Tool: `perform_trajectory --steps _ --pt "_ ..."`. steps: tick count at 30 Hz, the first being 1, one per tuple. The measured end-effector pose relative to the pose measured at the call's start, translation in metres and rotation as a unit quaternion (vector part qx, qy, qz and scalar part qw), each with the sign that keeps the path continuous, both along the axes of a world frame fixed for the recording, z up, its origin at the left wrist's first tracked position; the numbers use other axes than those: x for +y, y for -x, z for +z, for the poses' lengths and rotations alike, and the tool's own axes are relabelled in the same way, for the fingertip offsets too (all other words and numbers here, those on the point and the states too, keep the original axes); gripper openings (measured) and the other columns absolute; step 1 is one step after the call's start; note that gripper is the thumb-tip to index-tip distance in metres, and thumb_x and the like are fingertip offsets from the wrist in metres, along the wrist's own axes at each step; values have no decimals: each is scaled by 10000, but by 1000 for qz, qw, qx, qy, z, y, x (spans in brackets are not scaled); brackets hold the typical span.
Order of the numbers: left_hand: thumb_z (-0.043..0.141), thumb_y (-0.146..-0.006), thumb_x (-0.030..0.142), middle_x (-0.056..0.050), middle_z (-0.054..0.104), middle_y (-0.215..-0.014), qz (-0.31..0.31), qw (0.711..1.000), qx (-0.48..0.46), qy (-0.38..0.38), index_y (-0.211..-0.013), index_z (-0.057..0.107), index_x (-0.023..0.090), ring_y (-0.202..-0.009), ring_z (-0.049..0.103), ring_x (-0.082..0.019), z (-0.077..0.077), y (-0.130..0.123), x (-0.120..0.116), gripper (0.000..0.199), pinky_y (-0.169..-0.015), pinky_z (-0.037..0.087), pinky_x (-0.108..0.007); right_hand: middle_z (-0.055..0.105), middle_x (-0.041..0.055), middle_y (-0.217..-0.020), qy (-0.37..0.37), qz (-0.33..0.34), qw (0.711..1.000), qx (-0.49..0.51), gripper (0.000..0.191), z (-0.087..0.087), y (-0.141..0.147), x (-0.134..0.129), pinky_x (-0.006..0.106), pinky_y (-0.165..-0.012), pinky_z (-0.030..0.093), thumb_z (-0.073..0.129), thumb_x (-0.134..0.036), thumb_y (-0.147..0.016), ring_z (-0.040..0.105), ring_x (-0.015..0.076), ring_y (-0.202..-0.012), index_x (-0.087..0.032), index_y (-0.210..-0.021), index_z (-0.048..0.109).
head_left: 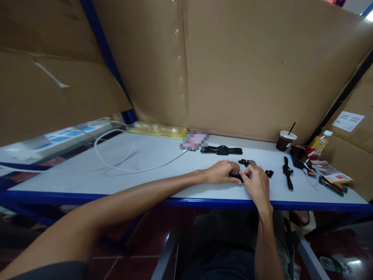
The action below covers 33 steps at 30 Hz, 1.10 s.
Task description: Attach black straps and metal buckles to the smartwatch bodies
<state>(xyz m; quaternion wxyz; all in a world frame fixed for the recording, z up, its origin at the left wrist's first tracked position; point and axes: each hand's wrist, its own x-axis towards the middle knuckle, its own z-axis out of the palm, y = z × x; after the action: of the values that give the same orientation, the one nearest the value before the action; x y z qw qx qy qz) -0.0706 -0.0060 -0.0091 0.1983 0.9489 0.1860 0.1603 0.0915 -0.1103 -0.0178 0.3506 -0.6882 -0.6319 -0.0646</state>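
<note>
My left hand (223, 172) and my right hand (256, 181) meet over the white table (163, 155) near its front edge. Between them is a small black part (236, 177), mostly covered by my fingers, with the fingers of both hands closed on it. Just behind my hands lies a dark and silvery piece (246, 162), and a small black piece (269, 173) shows right of my right hand. A long black handled tool (223, 150) lies flat farther back. Another black handled tool (288, 173) lies to the right.
A drink cup with a straw (285, 140), a bottle (319, 144), a black box (299, 156) and packets (332, 172) stand or lie at the right. A white cable (140, 170) curves across the left side to a blurred item (194, 140). Cardboard walls (233, 70) rise behind.
</note>
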Motion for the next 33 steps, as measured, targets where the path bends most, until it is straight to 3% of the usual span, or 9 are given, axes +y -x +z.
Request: perform_trajectory --steps 4,6,9,11,18,25,30,33 --pt "726 -880 523 11 587 -783 5 1000 1 -1 -888 633 168 -673 496 -133 2 0 -1 367 -615 301 -260 604 25 -652 -8 23 999 29 380 0 -2 1 325 -709 369 596 -313 -937 564 222 -752 -240 -584 475" --pt "730 -872 545 9 590 -786 10 1000 5 -5 -874 619 170 -665 483 -132 2 -1 -2 391 -611 293 -265 622 30 -667 -23 44 995 85 404 2 -5 0 319 -697 383 539 -383 -978 565 208 -714 -234 -603 537" --pt "730 -872 557 1 601 -806 14 1000 11 -6 -890 614 171 -668 478 -133 2 -1 -2 403 -616 293 -269 686 40 -763 -40 78 986 140 370 3 -9 -1 314 -713 419 484 -423 -1003 594 198 -707 -225 -788 710" --pt "724 -878 552 -3 605 -814 13 1000 11 -6 -890 611 172 -672 479 -133 2 -1 -1 397 -619 299 -272 709 52 -817 -37 93 986 132 358 2 -10 -1 319 -756 442 487 -420 -1001 623 208 -754 -229 -882 766" --pt "733 -874 540 4 597 -795 12 1000 7 -2 -862 589 178 -662 475 -131 3 -1 -2 390 -617 302 -273 705 66 -829 -21 81 991 101 402 -2 -11 1 326 -786 461 473 -453 -1019 639 222 -795 -243 -913 800" --pt "735 -867 540 9 593 -799 8 1000 0 0 -850 583 179 -670 471 -127 1 -2 0 392 -619 295 -269 699 70 -831 -23 43 997 65 371 -1 -11 1 328 -764 434 498 -416 -1009 624 221 -773 -232 -852 780" --pt "753 -850 527 23 558 -769 1 1000 -7 12 -825 560 183 -660 457 -121 1 -1 1 395 -614 293 -266 697 48 -820 -21 93 991 90 355 0 -11 1 310 -766 434 499 -404 -1008 617 198 -746 -240 -870 782" --pt "759 -839 519 28 548 -766 -5 1000 -12 21 -821 558 186 -658 458 -119 1 -1 3 389 -616 296 -266 693 51 -823 -12 80 994 68 350 0 -10 1 312 -767 420 497 -401 -1008 610 204 -762 -235 -846 760"
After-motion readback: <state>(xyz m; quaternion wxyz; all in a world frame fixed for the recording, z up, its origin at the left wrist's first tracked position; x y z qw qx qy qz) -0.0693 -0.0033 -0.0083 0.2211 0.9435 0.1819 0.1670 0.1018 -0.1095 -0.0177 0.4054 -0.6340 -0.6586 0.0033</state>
